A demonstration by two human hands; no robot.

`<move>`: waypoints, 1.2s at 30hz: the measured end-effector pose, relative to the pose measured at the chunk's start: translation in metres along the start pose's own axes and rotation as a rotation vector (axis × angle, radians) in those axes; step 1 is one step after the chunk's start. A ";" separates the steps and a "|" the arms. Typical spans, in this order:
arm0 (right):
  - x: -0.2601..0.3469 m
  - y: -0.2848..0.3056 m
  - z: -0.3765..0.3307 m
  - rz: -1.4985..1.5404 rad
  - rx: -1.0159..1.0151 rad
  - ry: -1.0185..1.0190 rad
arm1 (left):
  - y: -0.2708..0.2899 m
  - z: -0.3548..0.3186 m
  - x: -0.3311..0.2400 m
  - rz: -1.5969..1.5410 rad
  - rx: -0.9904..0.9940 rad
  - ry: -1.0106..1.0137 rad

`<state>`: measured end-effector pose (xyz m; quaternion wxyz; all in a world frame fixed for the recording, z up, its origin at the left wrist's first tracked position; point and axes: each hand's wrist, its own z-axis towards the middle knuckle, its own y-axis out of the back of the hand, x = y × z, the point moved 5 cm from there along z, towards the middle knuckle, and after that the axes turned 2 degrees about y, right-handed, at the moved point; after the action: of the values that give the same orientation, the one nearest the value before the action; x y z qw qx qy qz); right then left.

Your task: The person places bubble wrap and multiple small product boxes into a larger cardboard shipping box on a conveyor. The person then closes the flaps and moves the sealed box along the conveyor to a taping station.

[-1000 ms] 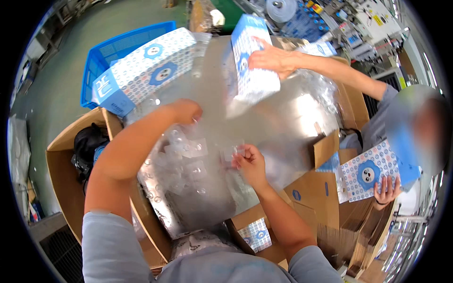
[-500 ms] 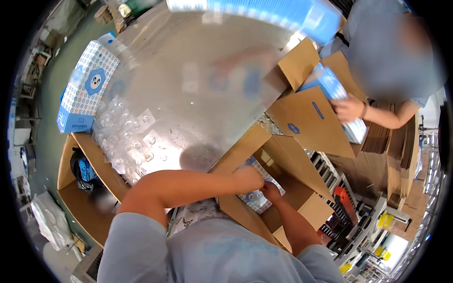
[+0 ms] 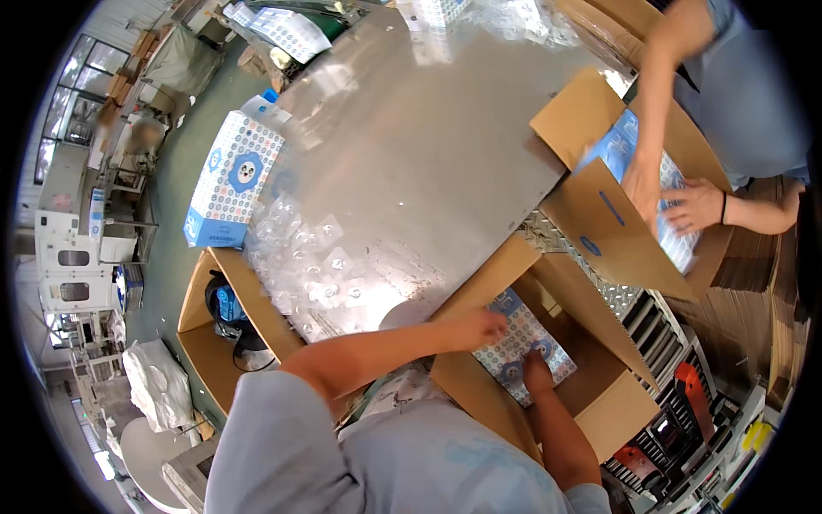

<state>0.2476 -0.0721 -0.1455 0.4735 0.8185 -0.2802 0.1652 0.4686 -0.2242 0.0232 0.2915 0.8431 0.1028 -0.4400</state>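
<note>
A patterned white-and-blue box [image 3: 514, 353] lies inside the brown carton [image 3: 575, 319] in front of me. My left hand [image 3: 481, 331] is over this box's left side, by the carton wall; its fingertips are smeared by motion. Against the lower right part of the same box rests my right hand [image 3: 538, 375], reaching in from the near side. Its fingers are mostly hidden, so its grip is unclear. To the left of the metal table's edge stands a tall box [image 3: 235, 180] with the same pattern.
Clear plastic pieces [image 3: 300, 257] lie heaped on the metal table [image 3: 428, 154]. A carton [image 3: 205, 330] at left holds a blue-and-black item [image 3: 227, 307]. At right, a co-worker's hands [image 3: 692, 206] press on blue packs [image 3: 618, 146] in another carton [image 3: 591, 214]. Beside it runs a roller conveyor [image 3: 655, 327].
My hands have moved apart over the box, uncovering more of its top. The view has shifted left. The co-worker now has both hands in the other carton, where one showed before.
</note>
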 end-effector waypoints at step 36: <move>-0.029 0.019 0.007 0.021 0.290 -0.203 | 0.271 -0.117 -0.014 0.557 -0.986 0.005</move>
<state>0.2135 -0.0771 -0.1515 0.3181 0.8877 -0.3085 0.1254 0.6570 -0.3738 0.1948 0.7558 0.6034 0.0705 -0.2443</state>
